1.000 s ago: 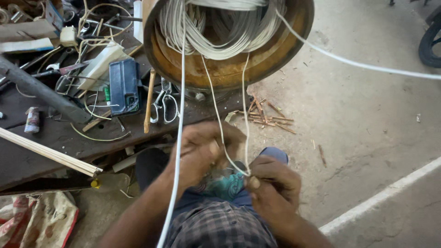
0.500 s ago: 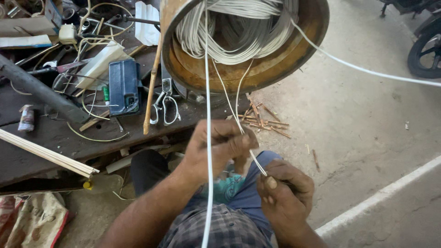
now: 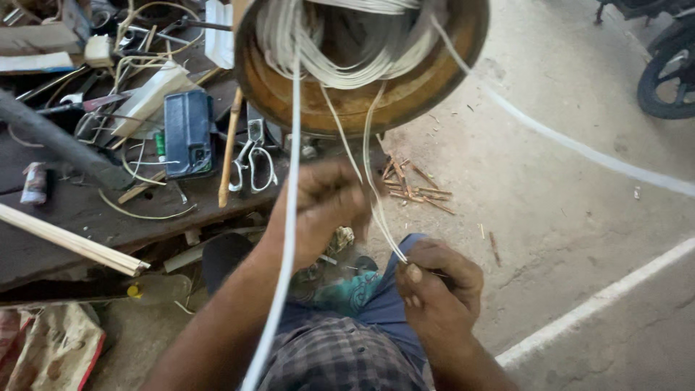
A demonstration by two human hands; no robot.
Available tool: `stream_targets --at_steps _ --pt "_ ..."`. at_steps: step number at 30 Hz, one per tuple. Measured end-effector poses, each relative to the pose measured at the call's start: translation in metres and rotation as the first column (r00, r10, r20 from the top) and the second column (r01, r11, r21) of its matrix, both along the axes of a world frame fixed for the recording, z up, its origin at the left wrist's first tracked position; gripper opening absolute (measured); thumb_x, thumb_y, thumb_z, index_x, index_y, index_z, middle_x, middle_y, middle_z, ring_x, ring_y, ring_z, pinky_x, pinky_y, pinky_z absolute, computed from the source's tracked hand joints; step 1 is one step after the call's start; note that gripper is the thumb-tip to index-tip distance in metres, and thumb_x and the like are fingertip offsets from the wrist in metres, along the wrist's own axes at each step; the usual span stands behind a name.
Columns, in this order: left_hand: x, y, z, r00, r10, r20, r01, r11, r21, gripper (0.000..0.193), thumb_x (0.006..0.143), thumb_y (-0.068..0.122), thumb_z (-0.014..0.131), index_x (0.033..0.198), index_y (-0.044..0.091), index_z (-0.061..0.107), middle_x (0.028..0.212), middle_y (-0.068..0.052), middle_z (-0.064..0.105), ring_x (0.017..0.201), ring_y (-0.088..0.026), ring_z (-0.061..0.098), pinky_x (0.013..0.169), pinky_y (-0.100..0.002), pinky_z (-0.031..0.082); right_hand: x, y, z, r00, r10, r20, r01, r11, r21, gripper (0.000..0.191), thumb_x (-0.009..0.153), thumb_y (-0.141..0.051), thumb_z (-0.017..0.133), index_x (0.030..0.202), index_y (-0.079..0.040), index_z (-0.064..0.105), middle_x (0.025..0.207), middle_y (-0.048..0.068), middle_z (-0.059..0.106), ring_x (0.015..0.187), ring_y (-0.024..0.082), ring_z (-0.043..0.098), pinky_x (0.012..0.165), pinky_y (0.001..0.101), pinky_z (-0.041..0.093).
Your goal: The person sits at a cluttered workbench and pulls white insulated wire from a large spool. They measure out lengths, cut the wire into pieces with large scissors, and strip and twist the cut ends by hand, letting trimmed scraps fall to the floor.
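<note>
Nearest, the right hand [image 3: 438,286] is seen closed in a pinch on the lower end of a thin white wire loop [image 3: 376,210], just below and slightly right of the round rusty drum [image 3: 362,108]. The left hand [image 3: 322,206], blurred by motion, is held directly beneath the drum's rim; its fingers appear curled about the same strands, though whether they grip or only guide cannot be told. A thicker white cord [image 3: 289,217] hangs from the drum past the left forearm and out of view at the bottom edge.

Inside the drum a bulky coil of white wire [image 3: 340,43] is noted. Only two strands are drawn down to the hands, so by judgement most of the wire is still wound and little has been pulled off; the work looks early or midway, not near its end.

Left of the drum, a dark wooden bench [image 3: 87,210] carries a dark blue box [image 3: 187,134], metal clips [image 3: 252,163], a wooden stick [image 3: 229,156] and tangled offcuts. Right of the drum, short brown splinters [image 3: 416,185] lie on the concrete floor [image 3: 565,217], and farther right a wheel [image 3: 670,76] is partly seen.
</note>
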State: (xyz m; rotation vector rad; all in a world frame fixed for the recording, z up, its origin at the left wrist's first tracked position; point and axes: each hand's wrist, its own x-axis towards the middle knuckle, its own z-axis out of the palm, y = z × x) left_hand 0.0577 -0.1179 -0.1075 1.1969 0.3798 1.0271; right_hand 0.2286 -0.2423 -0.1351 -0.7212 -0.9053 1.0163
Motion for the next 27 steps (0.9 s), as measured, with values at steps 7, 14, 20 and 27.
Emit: stream_targets --at_steps 7,14,20,27 --pt "0.005 -0.023 -0.006 0.997 -0.04 -0.07 0.046 0.996 0.08 0.019 0.101 0.015 0.067 0.1 -0.003 0.073 0.077 -0.006 0.07 0.063 -0.009 0.066 0.054 -0.025 0.055 0.0 -0.001 -0.001 0.999 -0.017 -0.038 0.017 1.0 0.012 0.005 0.092 0.006 0.062 0.09 0.011 0.064 0.078 0.013 0.057 0.058 0.013 0.047 0.051 0.0275 0.037" --pt "0.008 -0.032 0.025 0.888 0.353 -0.296 -0.244 0.906 0.346 0.032 0.102 0.011 0.068 0.072 0.002 0.064 0.056 -0.002 0.055 0.048 -0.007 0.049 0.041 -0.024 0.035 -0.003 0.002 -0.006 0.998 -0.058 -0.033 0.058 0.998 -0.011 0.004 0.092 0.011 0.06 0.091 0.01 0.063 0.082 0.013 0.057 0.06 0.011 0.046 0.053 0.028 0.038" --pt "0.001 -0.004 0.023 0.951 0.31 0.015 -0.309 0.951 -0.017 0.025 0.103 0.016 0.065 0.082 0.003 0.07 0.06 -0.002 0.059 0.044 -0.008 0.052 0.037 -0.023 0.041 -0.003 0.002 -0.007 0.998 -0.061 -0.011 0.062 0.998 0.025 0.004 0.092 0.011 0.06 0.093 0.01 0.063 0.084 0.013 0.058 0.059 0.011 0.047 0.051 0.0269 0.038" --pt "0.004 -0.014 0.002 0.996 -0.003 0.089 0.01 0.996 -0.087 0.022 0.106 0.019 0.059 0.102 -0.001 0.068 0.067 -0.005 0.064 0.049 -0.013 0.06 0.042 -0.026 0.05 0.004 0.0 -0.002 1.0 -0.007 -0.024 0.008 0.999 0.045 0.005 0.091 0.009 0.062 0.094 0.01 0.065 0.082 0.014 0.058 0.058 0.012 0.048 0.049 0.0261 0.038"
